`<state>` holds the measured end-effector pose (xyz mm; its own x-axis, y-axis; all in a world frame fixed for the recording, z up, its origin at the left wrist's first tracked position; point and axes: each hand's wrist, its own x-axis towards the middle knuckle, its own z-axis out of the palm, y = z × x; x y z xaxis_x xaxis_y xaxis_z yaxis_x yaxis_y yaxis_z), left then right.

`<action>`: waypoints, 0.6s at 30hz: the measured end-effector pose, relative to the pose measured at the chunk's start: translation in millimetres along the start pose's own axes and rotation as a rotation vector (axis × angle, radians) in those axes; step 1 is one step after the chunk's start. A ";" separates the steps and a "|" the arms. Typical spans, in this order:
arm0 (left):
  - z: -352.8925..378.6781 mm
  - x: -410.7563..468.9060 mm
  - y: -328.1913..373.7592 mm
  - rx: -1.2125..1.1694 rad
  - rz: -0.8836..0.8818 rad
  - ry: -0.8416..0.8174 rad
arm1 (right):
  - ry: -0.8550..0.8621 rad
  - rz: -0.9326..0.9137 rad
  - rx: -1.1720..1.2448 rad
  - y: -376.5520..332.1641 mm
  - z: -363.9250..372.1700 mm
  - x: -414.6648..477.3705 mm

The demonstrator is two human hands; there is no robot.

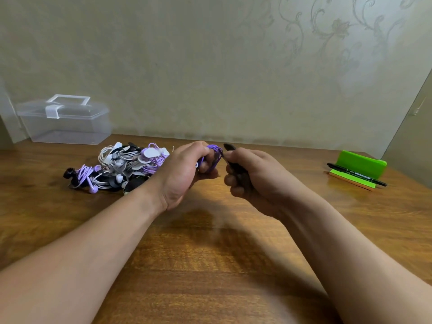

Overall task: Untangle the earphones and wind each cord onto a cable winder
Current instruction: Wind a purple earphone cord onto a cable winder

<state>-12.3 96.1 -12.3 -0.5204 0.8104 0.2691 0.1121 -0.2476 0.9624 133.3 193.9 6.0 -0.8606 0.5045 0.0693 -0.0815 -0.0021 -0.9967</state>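
My left hand [184, 174] grips a bunched purple earphone cord [214, 152] above the wooden table [210, 265]. My right hand [251, 181] holds a black cable winder [233, 160], with its top end poking out beside the purple cord. The two hands are close together, nearly touching. A heap of earphones and winders [117, 167] in purple, white, grey and black lies on the table to the left of my left hand.
A clear plastic box with a lid and handle [65, 120] stands at the back left against the wall. At the right, a green holder [361, 164] sits with a black marker pen [357, 174] lying across its front. The table's right edge runs behind the holder.
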 end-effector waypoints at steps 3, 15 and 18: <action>1.7 0.2 1.7 0.030 0.043 0.025 | -0.018 0.047 0.085 -2.3 0.8 -1.1; -0.9 0.6 2.2 0.355 0.219 0.044 | -0.142 0.213 0.366 -3.1 10.3 -3.1; 2.3 -0.5 1.3 0.379 0.258 0.074 | -0.141 0.219 0.407 0.8 12.2 -0.4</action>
<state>-10.0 96.6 -11.1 -0.4925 0.7040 0.5118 0.5406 -0.2133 0.8138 127.5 183.1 5.7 -0.9370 0.3326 -0.1070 -0.0569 -0.4473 -0.8925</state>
